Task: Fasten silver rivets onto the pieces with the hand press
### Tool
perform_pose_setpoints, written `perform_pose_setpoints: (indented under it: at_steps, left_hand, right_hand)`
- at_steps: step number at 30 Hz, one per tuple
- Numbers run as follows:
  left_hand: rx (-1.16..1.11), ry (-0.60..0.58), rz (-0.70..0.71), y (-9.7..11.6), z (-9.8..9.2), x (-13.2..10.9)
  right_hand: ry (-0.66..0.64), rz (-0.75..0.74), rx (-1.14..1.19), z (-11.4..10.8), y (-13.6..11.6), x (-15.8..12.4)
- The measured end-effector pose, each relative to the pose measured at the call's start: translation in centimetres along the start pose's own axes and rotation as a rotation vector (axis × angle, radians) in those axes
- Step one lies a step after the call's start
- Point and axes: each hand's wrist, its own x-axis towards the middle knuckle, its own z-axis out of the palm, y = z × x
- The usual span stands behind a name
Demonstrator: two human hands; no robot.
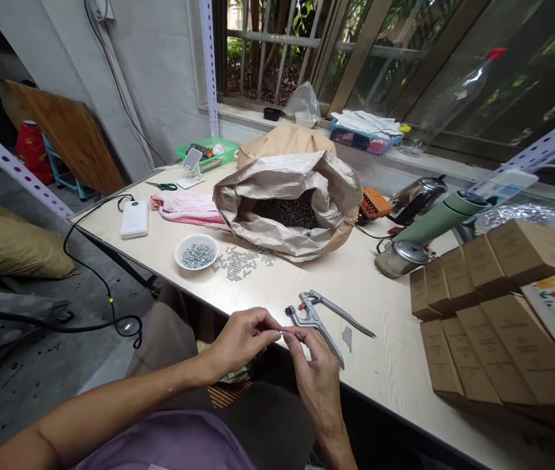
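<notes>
My left hand (243,337) and my right hand (313,365) meet at the near table edge, fingertips pinched together on one tiny metal piece (282,333). Grey hand pliers (324,315) lie on the table just beyond my right fingers. Farther left stand a white bowl of small silver metal parts (196,252) and a loose scatter of the same parts (242,261). Behind them an open paper sack (290,199) holds a heap of dark small parts.
Stacked brown cardboard boxes (473,307) fill the right side. A green bottle (434,225), a kettle (417,196), a white power bank (134,219) with black cable, a pink cloth (187,207), scissors (162,186) and a green basket (209,151) are on the table (385,352).
</notes>
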Motion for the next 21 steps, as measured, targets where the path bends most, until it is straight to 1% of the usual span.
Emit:
perform_pose_setpoints:
  at_steps: [3,6,8,10,11,13,15,17,18,19,21]
  left_hand:
    - [0.070,0.012,0.064,-0.3,0.0,0.3]
    - [0.116,-0.019,0.055,-1.0,-0.2,0.6]
    - [0.154,-0.018,0.046,-1.6,-0.7,0.6]
    - [0.215,0.038,0.060,-2.0,-1.7,0.5]
    - [0.263,0.089,0.079,-2.2,-2.6,0.5]
    - [0.396,0.212,0.136,-2.3,-4.8,0.4]
    - [0.551,0.340,0.179,-2.1,-7.7,0.6]
    - [0.712,0.449,0.166,-1.7,-10.6,1.2]
    - [0.794,0.484,0.134,-1.5,-11.9,1.7]
    - [0.869,0.495,0.095,-1.3,-12.9,2.3]
    - [0.984,0.466,0.008,-1.1,-14.3,3.6]
  right_hand:
    - [-0.024,0.067,0.024,-0.1,-0.2,-0.1]
    - [-0.077,0.098,0.019,0.2,0.1,0.1]
    - [-0.104,0.087,0.004,0.7,0.6,0.8]
    - [-0.103,0.053,-0.022,1.6,1.1,2.4]
    - [-0.096,0.027,-0.035,2.3,1.1,3.6]
    - [-0.075,-0.049,-0.059,3.7,0.6,6.5]
    - [-0.059,-0.148,-0.081,5.2,-0.5,9.7]
    - [-0.058,-0.234,-0.104,6.5,-1.9,12.4]
    - [-0.047,-0.268,-0.117,7.0,-2.6,13.4]
    - [-0.036,-0.304,-0.136,7.3,-3.2,14.0]
    - [-0.011,-0.378,-0.188,7.3,-3.9,14.0]
